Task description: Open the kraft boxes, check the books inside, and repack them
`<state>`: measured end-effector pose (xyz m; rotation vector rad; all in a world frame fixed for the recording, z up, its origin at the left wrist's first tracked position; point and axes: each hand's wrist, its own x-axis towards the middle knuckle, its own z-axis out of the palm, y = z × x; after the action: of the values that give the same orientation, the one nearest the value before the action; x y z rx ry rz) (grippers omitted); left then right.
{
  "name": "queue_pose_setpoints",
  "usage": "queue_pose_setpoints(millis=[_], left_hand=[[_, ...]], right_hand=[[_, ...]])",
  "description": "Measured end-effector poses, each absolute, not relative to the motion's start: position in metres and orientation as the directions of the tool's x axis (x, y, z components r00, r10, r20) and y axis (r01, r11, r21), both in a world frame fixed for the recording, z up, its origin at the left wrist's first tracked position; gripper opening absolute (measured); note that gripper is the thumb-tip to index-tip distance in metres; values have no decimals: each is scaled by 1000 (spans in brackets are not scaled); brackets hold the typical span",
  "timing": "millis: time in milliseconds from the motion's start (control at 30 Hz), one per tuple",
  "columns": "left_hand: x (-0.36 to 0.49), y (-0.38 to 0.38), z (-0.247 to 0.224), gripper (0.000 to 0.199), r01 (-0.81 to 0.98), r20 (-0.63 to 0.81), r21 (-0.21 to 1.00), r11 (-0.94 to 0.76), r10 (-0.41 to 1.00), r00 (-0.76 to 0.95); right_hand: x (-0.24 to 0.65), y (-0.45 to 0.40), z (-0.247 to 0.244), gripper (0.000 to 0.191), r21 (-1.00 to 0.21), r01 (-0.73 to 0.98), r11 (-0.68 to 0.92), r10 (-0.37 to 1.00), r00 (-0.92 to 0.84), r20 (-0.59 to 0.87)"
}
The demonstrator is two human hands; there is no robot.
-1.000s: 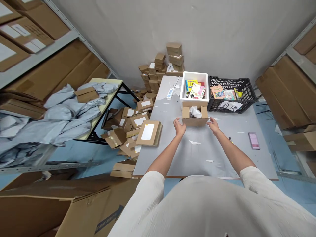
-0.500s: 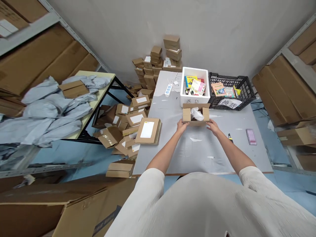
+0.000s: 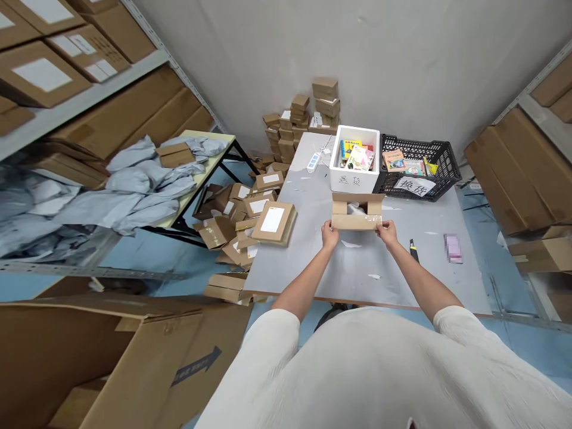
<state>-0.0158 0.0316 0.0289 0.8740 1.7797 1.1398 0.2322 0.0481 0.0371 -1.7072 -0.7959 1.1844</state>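
Between my hands is a small cardboard box (image 3: 356, 222), its far flap standing up and its near flap raised toward me. White wrapping (image 3: 355, 208) shows inside it, partly covered by the near flap. My left hand (image 3: 329, 234) grips the left corner of the near flap. At the right corner, my right hand (image 3: 386, 232) pinches the same flap, which has shiny tape along it. A white foam box (image 3: 354, 180) with several books stands just behind the cardboard box. To its right is a black plastic crate (image 3: 442, 156) that also contains books.
On the grey table (image 3: 308, 274) lie a utility knife (image 3: 414, 250), a pink pixelated item (image 3: 453, 248), a power strip (image 3: 313, 162) and a labelled flat parcel (image 3: 273, 221). Several cartons (image 3: 223, 229) pile up left of it. Grey mailer bags (image 3: 129, 179) cover a side table.
Both hands have drawn the near flap of the small box upward, so less of the white wrapping shows. The view has turned slightly to the left.
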Motion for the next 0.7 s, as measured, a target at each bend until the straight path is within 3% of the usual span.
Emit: queue_pose_setpoints(millis=[333, 700], left_hand=[[-13, -25, 38, 49, 116, -228, 947, 300, 880, -416], [-65, -32, 58, 66, 221, -67, 960, 174, 906, -419]], right_hand=[[238, 8, 24, 44, -929, 38, -369, 889, 308, -340], [193, 12, 48, 50, -974, 179, -138, 975, 197, -102]])
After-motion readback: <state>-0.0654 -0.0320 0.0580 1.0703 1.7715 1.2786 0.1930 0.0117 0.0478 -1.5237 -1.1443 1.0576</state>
